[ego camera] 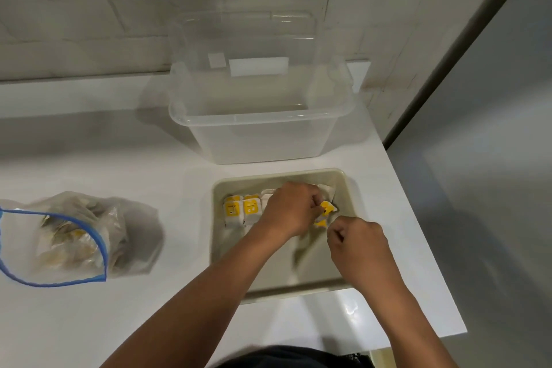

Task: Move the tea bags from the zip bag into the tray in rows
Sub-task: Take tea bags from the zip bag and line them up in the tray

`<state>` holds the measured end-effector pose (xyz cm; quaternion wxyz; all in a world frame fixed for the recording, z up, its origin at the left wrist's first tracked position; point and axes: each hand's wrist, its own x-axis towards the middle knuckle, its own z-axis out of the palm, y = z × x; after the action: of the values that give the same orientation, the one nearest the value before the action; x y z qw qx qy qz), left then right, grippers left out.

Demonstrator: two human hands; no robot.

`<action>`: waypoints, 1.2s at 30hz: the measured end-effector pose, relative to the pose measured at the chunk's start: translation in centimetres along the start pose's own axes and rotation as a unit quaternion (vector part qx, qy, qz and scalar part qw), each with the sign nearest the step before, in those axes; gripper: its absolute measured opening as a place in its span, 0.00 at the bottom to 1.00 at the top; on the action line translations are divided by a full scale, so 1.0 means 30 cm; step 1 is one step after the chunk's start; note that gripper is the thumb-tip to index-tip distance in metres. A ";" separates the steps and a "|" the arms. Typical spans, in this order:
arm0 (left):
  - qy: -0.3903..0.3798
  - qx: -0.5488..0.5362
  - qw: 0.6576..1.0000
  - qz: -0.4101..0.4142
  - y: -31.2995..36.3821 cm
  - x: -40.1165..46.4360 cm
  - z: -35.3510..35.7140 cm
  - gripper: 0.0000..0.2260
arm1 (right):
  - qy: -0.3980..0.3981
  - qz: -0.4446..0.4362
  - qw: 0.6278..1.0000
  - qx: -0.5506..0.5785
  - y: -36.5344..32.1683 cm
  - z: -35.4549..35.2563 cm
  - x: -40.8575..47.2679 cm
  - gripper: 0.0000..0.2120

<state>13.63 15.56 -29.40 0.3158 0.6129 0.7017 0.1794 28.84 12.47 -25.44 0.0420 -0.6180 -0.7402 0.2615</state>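
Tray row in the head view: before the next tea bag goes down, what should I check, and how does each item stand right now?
1. Tea bags already placed stand side by side at the far left of the tray: ok.
2. Left hand grips a tea bag: cannot tell, its fingers are curled but hide what they hold.
3. Right hand has a secure pinch on the yellow-labelled bag: cannot tell, blurred.
4. Room left in the tray for more rows: ok, the near half shows bare floor.
5. Zip bag open and still holding tea bags: ok.
6. Clear bin stands apart behind the tray: ok.
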 end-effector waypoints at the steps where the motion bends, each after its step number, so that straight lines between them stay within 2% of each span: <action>1: -0.002 0.011 1.000 -0.003 0.004 0.010 0.011 0.02 | 0.000 0.002 1.000 0.007 0.003 0.002 0.001 0.10; 4: 0.007 0.027 1.000 -0.009 0.008 0.029 0.034 0.04 | 0.003 0.005 1.000 0.012 0.009 0.007 0.004 0.08; 7: 0.019 -0.014 1.000 -0.017 0.009 0.037 0.042 0.03 | -0.010 0.015 1.000 -0.014 0.007 0.022 0.012 0.08; 14: 0.052 -0.060 0.996 -0.027 -0.010 0.037 0.046 0.06 | -0.075 0.009 0.995 -0.059 -0.032 0.084 0.015 0.12; 20: -0.040 -0.154 0.987 -0.026 -0.004 0.036 0.017 0.03 | -0.111 0.002 0.991 -0.069 -0.021 0.099 0.008 0.15; 23: -0.073 -0.139 0.988 -0.011 -0.008 0.037 0.009 0.04 | -0.107 0.000 0.991 -0.074 -0.021 0.104 0.005 0.15; 25: -0.056 -0.113 0.992 0.000 -0.012 0.040 0.019 0.04 | -0.109 0.000 0.991 -0.077 -0.021 0.103 0.005 0.15; 29: 0.028 -0.064 0.997 -0.022 -0.008 0.042 0.046 0.03 | -0.106 -0.003 0.991 -0.080 -0.025 0.101 0.002 0.16; 34: 0.105 0.056 0.993 -0.022 0.016 0.026 0.045 0.09 | -0.101 -0.005 0.992 -0.073 -0.026 0.100 0.002 0.17; 36: 0.122 0.064 0.990 -0.027 0.015 0.024 0.046 0.09 | -0.103 -0.004 0.992 -0.073 -0.026 0.100 0.002 0.17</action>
<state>14.84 16.16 -30.27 0.1924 0.5863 0.7613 0.1994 26.99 11.44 -27.69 -0.0783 -0.5860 -0.7603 0.2691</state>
